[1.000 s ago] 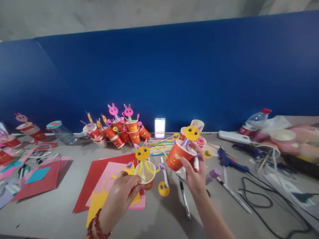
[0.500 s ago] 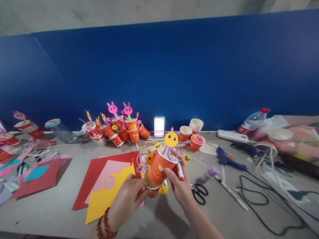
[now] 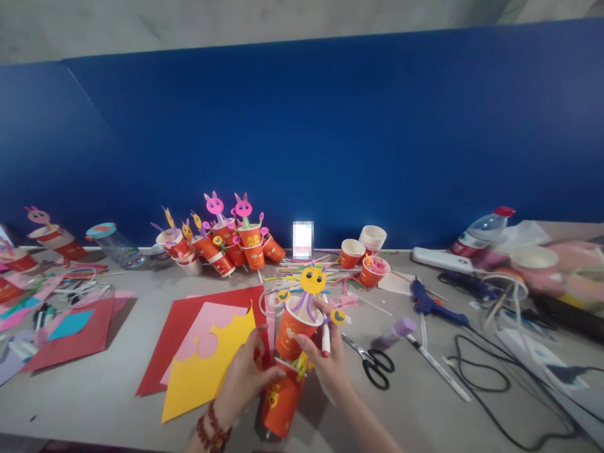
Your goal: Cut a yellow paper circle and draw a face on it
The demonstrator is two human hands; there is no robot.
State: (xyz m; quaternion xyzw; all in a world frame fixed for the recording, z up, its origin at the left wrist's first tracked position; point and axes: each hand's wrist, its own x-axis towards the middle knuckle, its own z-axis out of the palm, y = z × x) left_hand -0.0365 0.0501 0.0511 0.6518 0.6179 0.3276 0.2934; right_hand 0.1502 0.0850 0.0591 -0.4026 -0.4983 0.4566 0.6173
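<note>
Upright in front of me is a red paper cup (image 3: pixel 287 333) with a yellow smiling face (image 3: pixel 313 280) on purple stems rising from it. Another red cup (image 3: pixel 282 406) is below it, tilted, with yellow pieces between the two. My right hand (image 3: pixel 330 358) grips the upper cup from the right and also has a white marker with a red end (image 3: pixel 326 336) between its fingers. To the left, my left hand (image 3: pixel 248 371) has its fingers apart beside the cups, thumb near the lower cup's upper end; whether it touches is unclear.
Yellow paper (image 3: pixel 202 371) and red paper (image 3: pixel 160 340) lie left. Black-handled scissors (image 3: pixel 375 368), a glue stick (image 3: pixel 396 332) and a blue glue gun (image 3: pixel 434 305) with a cable are right. Decorated cups (image 3: pixel 250 239) stand near the blue partition (image 3: pixel 302 138).
The cups have moved down and slightly left, and the lower cup now shows at full length. My left hand's fingers have opened from the cup rim. More of the scissors shows.
</note>
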